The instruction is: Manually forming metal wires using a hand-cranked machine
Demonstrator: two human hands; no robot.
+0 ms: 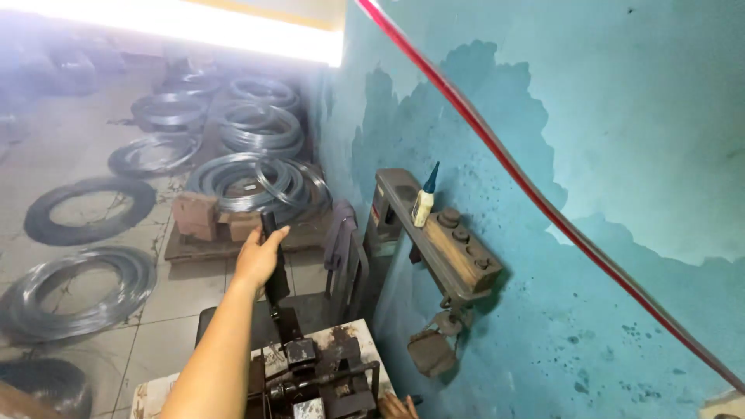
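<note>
Right, black lever handle [272, 260] stands near upright off the small bench machine [314, 380], long axis running up and slightly away from the camera, top end tilted a bit left. Left hand [260, 256] is wrapped around the upper part of it, fingers [273, 235] closed round the grip, thumb side toward the camera. Handle sits directly inside that fist, so no gap to close there. Forearm comes up from the bottom edge, roughly in line with the lever.

Right hand [397, 406] only shows as fingertips at the bottom edge, just beside the machine's right side. Can't tell whether it's open or gripping anything. Left hand is clearly the one on the lever.

Machine is rusty, black metal parts on a pale chipped base [353, 334]. Just right of it, a wall-mounted bracket [442, 240] with round pegs and a small pale bottle with a dark nozzle [424, 203] standing on it. Red hose [535, 194] runs diagonally down the teal wall [621, 116]. Wire coils [256, 182] lie on the tiled floor [70, 155] well beyond, several stacked on a low pallet [209, 244].
</note>
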